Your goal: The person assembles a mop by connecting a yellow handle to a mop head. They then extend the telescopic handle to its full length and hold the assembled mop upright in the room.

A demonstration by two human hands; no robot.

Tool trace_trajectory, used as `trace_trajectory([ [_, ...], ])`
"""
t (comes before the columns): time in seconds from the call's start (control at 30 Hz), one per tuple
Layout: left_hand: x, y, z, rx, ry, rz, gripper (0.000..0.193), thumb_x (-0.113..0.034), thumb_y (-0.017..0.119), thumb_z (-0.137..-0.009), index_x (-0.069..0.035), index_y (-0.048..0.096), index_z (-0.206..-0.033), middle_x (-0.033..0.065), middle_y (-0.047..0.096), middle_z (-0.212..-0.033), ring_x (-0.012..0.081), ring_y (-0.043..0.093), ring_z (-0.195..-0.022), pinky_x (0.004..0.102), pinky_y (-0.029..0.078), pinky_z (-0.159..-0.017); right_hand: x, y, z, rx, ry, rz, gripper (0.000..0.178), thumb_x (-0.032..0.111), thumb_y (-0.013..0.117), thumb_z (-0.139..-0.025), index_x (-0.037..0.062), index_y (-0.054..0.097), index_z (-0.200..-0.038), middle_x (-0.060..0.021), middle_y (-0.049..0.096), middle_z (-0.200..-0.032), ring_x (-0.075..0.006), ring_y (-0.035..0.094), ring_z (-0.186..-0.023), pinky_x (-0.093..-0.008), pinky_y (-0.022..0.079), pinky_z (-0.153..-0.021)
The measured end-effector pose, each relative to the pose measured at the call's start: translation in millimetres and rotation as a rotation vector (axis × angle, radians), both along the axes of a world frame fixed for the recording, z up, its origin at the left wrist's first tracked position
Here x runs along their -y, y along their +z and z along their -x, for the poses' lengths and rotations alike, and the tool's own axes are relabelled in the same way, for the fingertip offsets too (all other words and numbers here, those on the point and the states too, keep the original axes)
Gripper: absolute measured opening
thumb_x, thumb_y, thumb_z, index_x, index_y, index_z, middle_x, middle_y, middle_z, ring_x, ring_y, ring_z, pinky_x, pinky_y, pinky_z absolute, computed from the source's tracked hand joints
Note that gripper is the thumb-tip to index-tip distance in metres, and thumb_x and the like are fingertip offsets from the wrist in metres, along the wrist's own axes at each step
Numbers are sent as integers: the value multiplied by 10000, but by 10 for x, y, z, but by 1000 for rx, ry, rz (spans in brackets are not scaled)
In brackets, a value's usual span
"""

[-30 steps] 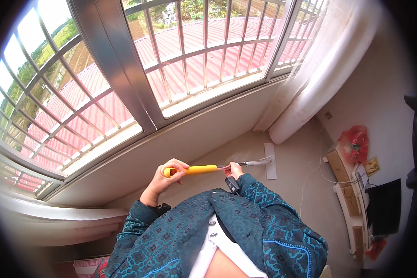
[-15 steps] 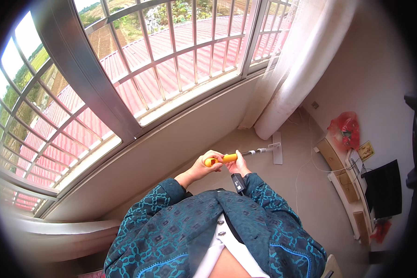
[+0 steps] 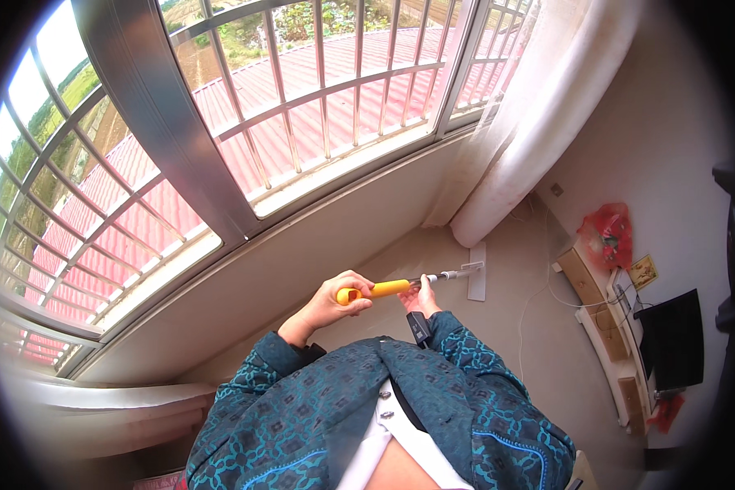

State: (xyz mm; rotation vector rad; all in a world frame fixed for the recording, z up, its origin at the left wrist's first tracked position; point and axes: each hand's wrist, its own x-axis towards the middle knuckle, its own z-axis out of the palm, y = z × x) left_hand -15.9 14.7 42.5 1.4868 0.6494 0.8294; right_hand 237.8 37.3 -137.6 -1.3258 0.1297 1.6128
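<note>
A flat mop slants away from me, its yellow grip nearest and its pale flat head down on the floor below the curtain. My left hand is wrapped round the near end of the grip, whose hollow end faces me. Just past the grip's far end, my right hand holds the thin metal pole; its fingers are partly hidden by the pole and the hand itself. A small black device is strapped at my right wrist.
A barred window runs along the left and front above a low wall. White curtains hang at its right end. On the right, a low cabinet carries a red plastic bag and a dark television. Thin cables trail over the floor.
My left hand has shifted left and slightly nearer with the yellow grip. My right hand has gone from the grip to the metal pole. The mop head sits a little further left.
</note>
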Motion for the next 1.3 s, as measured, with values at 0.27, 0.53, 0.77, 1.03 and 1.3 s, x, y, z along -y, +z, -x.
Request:
trace_trajectory([
  [0.27,398,723,1006,-87,120,-65,156,-122,731,-785,-38,638,-878,97,635,-980,132,607,-746,234,525,-575,55,-202,550,-96,61,16,452,463,392,-971,17,459,-950,-149,579,-871,-283,636,-845,-401,555,-744],
  [0.53,526,979,1512,-1,294,26,202,-216,702,-792,-32,629,-834,122,629,-945,105,564,-589,202,473,-510,78,-162,1037,-150,319,31,270,282,480,-963,41,522,-847,-124,587,-828,-253,606,-758,-387,547,-750],
  [0.77,340,796,1363,109,330,96,73,-100,644,-827,-38,607,-829,99,630,-950,95,556,-554,201,465,-502,-27,-227,965,-38,255,26,273,288,495,-947,47,527,-821,-115,588,-786,-233,593,-711,-354,537,-676],
  [1.03,86,62,345,131,272,234,28,-77,583,-891,-49,583,-891,109,620,-1012,122,592,-582,231,501,-509,-231,-715,-62,147,-55,92,194,249,603,-888,90,537,-799,-68,572,-647,-192,558,-546,-329,492,-518],
  [1.3,-314,-453,-833,195,16,346,111,-142,576,-929,-48,572,-988,80,578,-1100,162,646,-710,285,558,-647,-204,-334,-581,-47,-284,-64,297,376,539,-921,86,556,-855,-61,613,-775,-195,612,-717,-362,536,-702],
])
